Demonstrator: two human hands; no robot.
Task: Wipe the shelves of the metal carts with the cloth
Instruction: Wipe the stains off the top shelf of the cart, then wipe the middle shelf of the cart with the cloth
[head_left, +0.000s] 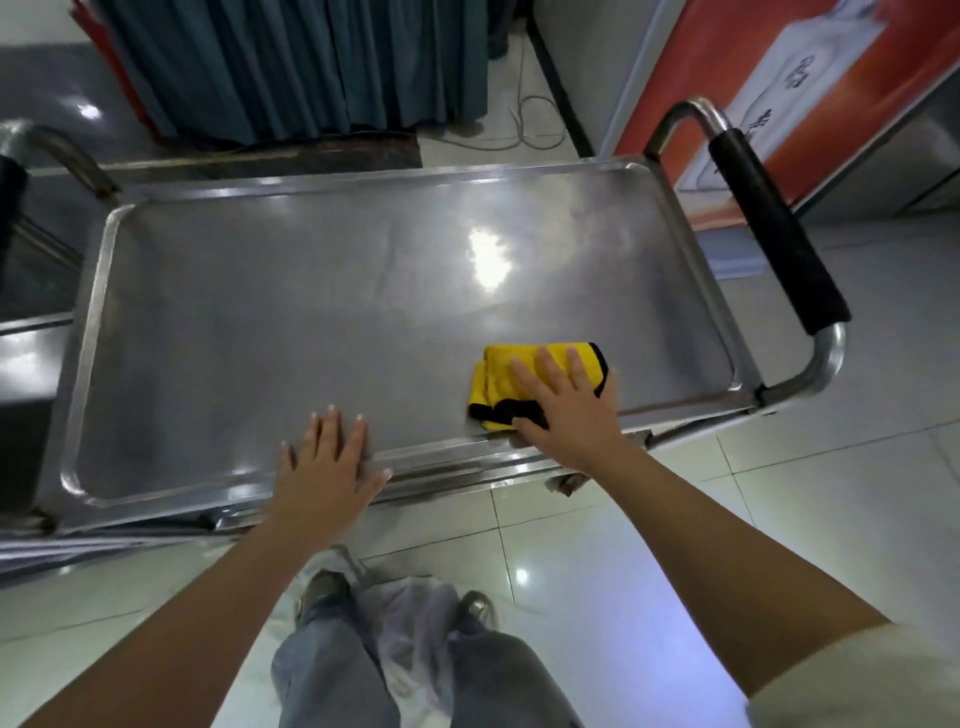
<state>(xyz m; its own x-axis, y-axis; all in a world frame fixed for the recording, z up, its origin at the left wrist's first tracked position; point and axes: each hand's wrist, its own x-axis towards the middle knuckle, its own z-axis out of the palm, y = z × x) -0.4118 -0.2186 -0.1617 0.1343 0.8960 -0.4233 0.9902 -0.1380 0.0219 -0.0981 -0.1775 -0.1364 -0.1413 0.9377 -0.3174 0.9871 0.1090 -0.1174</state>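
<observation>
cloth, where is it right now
The cloth lies on the cart's top shelf, near its front right corner, flat under the right hand.

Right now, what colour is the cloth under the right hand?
The cloth is yellow with black edging, seen in the head view.

Both bare arms are stretched forward. The left hand (327, 462) is laid flat, palm down, fingers straight and spread, thumb pointed right. The right hand (569, 402) is held farther right, palm down, fingers extended.
</observation>
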